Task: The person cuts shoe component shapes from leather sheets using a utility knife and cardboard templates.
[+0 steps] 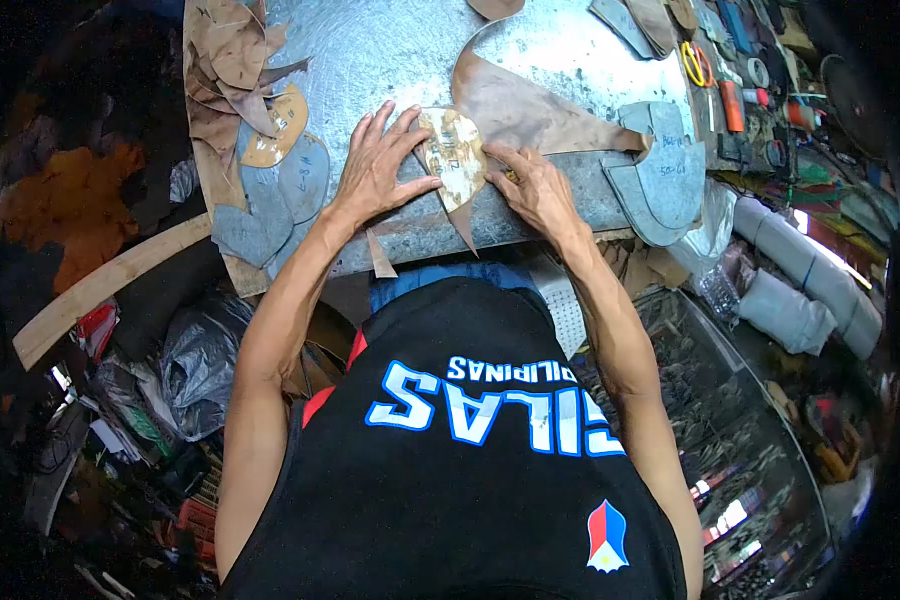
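Note:
A worn, pale-yellow pattern piece [453,160] with handwriting on it lies flat on the metal-topped table [370,55]. Beneath it sits brown leather, whose pointed tip [461,222] shows below. My left hand [378,165] is open, fingers spread, with its fingertips and thumb touching the pattern's left edge. At the right edge is my right hand [535,190], index finger against the pattern and the other fingers curled. A small yellowish bit shows under those fingers, too hidden to name. A large brown leather piece [520,100] lies just beyond.
Leather scraps [225,60] are heaped at the table's left, near grey marked patterns [300,180]. More grey patterns [665,175] lie at the right. Orange-handled scissors [697,65] and other tools are farther right. A small leather offcut [380,255] lies at the front edge.

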Available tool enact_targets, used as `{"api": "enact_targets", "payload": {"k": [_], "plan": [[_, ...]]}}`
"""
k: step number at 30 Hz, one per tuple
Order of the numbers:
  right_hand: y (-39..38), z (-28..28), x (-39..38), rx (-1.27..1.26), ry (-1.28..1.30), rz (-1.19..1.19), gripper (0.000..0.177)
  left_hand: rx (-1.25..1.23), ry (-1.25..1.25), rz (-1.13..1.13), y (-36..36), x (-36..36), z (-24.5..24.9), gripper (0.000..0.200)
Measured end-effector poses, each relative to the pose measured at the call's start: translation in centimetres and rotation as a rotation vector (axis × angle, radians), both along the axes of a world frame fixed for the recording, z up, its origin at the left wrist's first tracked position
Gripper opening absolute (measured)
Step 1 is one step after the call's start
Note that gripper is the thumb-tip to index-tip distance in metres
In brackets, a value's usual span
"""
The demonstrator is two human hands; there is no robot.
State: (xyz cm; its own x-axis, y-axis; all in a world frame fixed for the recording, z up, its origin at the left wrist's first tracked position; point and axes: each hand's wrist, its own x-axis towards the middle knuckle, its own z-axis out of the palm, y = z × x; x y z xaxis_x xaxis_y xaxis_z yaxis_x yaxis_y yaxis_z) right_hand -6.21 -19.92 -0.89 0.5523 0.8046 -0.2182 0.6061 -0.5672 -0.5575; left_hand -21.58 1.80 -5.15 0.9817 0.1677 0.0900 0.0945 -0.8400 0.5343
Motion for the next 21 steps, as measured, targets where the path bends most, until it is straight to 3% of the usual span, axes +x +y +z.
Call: {"api": "enact_targets", "payload": {"k": [12,15,17,18,21], "plan": [[-0.5,-0.4,-0.2,0.034,-0.009,0.008,0.036,0.052,-0.035,-0.023,-0.1,0.1,-0.2,0.066],[0.2,0.7,0.4,0.054,-0.004,0.038,0.035,0.121,0.052,0.007,-1.0,0.4,1.6,0.061],[1.5,2.3,1.4,-0.077,0.157,-0.001,0.032,0.198,0.115,-0.035,-1.8,0.6,2.2,0.051],[2.4,3.2,1.6,0.006,0.149,-0.005,0.029,0.177,0.098,-0.043,-2.4,0.6,1.8,0.041],[4.6,2.3,3.4,-0.054,0.100,0.174,0.026,0.183,0.234,-0.098,-3.1,1.2,3.3,0.039]]}}
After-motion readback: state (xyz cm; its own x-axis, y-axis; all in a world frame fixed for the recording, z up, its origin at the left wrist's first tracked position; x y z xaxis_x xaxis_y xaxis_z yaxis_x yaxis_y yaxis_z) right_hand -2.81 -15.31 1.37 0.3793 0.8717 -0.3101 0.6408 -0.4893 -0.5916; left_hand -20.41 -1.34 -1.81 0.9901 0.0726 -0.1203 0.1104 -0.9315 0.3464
